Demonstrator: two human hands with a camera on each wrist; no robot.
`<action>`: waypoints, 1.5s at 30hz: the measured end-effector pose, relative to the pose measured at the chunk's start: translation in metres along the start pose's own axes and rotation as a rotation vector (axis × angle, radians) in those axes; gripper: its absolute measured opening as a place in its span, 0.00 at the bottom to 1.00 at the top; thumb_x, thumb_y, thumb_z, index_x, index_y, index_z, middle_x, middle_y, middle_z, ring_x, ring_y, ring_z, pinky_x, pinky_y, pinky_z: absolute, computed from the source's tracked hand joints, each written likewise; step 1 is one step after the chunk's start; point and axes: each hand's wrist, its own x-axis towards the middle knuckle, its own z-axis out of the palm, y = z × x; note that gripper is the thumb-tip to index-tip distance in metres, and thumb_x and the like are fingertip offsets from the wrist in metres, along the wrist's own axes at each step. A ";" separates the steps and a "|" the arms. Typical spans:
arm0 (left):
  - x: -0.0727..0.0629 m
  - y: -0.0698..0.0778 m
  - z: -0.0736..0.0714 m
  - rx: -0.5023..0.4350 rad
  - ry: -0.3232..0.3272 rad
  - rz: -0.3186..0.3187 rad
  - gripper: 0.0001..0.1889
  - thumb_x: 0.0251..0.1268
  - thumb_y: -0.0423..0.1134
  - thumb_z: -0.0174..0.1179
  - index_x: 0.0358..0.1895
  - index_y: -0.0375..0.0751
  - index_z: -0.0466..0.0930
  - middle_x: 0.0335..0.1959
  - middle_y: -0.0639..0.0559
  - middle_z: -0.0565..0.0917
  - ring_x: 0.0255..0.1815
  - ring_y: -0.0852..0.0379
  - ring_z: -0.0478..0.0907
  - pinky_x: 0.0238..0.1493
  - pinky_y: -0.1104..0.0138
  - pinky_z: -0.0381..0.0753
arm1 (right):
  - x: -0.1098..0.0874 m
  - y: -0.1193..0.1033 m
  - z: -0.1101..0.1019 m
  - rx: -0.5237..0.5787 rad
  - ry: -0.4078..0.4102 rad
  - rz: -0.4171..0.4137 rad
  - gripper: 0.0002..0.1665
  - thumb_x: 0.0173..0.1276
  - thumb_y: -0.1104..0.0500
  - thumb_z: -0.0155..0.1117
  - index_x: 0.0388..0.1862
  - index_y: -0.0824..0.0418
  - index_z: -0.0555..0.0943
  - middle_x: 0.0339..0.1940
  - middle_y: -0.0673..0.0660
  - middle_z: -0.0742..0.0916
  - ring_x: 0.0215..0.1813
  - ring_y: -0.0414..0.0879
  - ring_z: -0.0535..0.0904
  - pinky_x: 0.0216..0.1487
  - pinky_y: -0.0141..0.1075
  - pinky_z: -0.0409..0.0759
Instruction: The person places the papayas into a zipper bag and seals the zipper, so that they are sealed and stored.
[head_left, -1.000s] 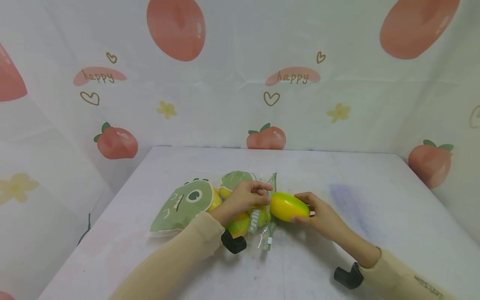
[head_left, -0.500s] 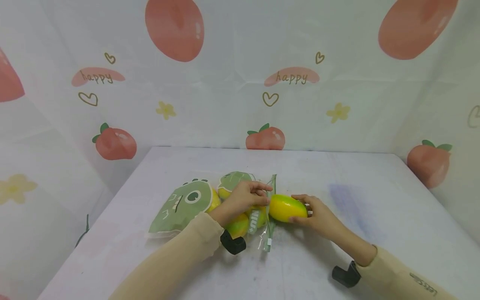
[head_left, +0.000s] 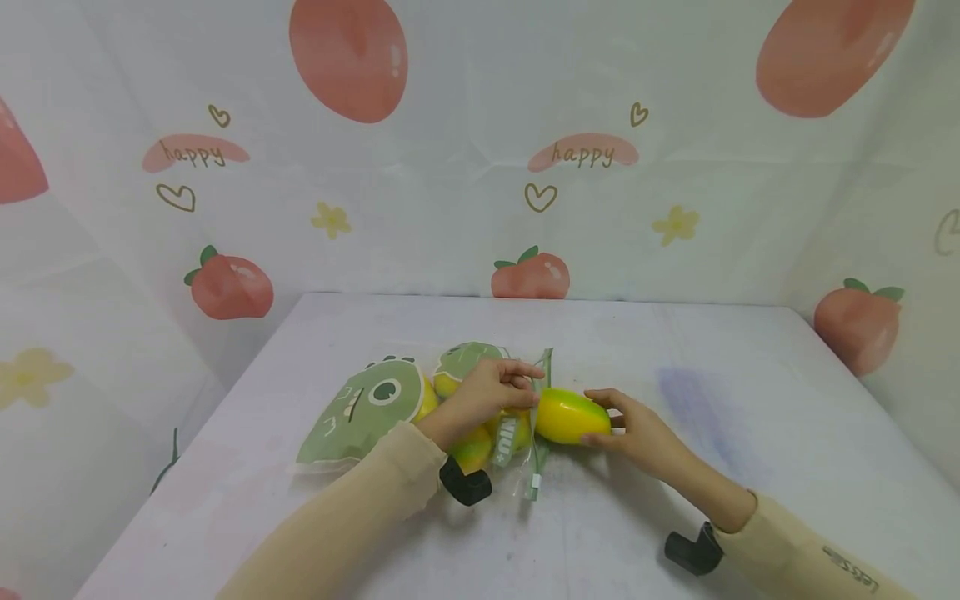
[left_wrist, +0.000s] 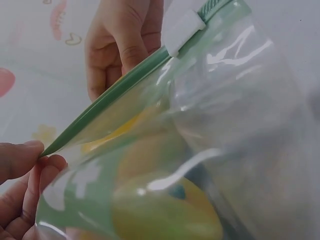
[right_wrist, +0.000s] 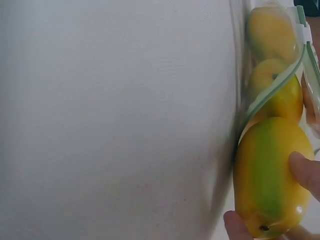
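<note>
A clear zip bag (head_left: 356, 421) with a green dinosaur print lies on its side, several yellow-green mangoes showing inside. My left hand (head_left: 491, 393) reaches over it; in the left wrist view, thumb and fingers pinch the green zip edge (left_wrist: 107, 97), lifting the mouth apart. Holding another mango (head_left: 572, 417) by its outer end, my right hand (head_left: 637, 429) has the inner end at the bag's mouth. The right wrist view shows this mango just inside the green rim (right_wrist: 272, 93), in line with a bagged mango (right_wrist: 277, 87). A white slider (left_wrist: 185, 32) sits on the zip.
The bag lies on a white table (head_left: 712, 358) with a bluish smudge at right. Behind it hangs a peach-print cloth (head_left: 450, 208). Black curved pieces (head_left: 467, 483) sit at both cuffs. A dark thin cord (head_left: 167, 467) shows beyond the table's left edge.
The right hand has moved slightly left, bringing the mango's inner end further into the bag's mouth. The left hand keeps its pinch on the zip edge, almost still.
</note>
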 end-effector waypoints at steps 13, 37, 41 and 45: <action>0.002 0.004 -0.001 0.013 0.003 0.012 0.19 0.60 0.31 0.63 0.56 0.33 0.79 0.33 0.50 0.80 0.32 0.59 0.77 0.43 0.68 0.83 | 0.001 -0.011 0.004 0.025 0.008 -0.013 0.33 0.60 0.53 0.72 0.60 0.65 0.71 0.58 0.67 0.79 0.54 0.63 0.80 0.53 0.53 0.79; 0.001 0.005 0.000 0.010 0.006 0.022 0.20 0.60 0.32 0.63 0.56 0.33 0.79 0.33 0.51 0.80 0.31 0.60 0.76 0.39 0.72 0.80 | 0.009 -0.018 0.009 0.061 -0.023 -0.078 0.32 0.62 0.57 0.70 0.64 0.61 0.73 0.60 0.69 0.78 0.51 0.62 0.82 0.52 0.51 0.81; 0.001 0.005 0.000 0.016 0.011 0.020 0.19 0.60 0.32 0.63 0.56 0.34 0.79 0.32 0.51 0.81 0.31 0.60 0.76 0.38 0.73 0.79 | 0.011 -0.019 0.011 0.057 -0.031 -0.070 0.32 0.62 0.56 0.70 0.64 0.61 0.73 0.58 0.68 0.79 0.51 0.60 0.82 0.51 0.50 0.81; 0.003 0.004 0.000 0.025 0.012 0.026 0.20 0.60 0.32 0.63 0.56 0.34 0.79 0.32 0.51 0.81 0.30 0.60 0.76 0.37 0.73 0.78 | 0.011 -0.020 0.013 0.047 -0.035 -0.071 0.32 0.62 0.57 0.70 0.64 0.61 0.74 0.57 0.67 0.80 0.50 0.59 0.82 0.50 0.49 0.82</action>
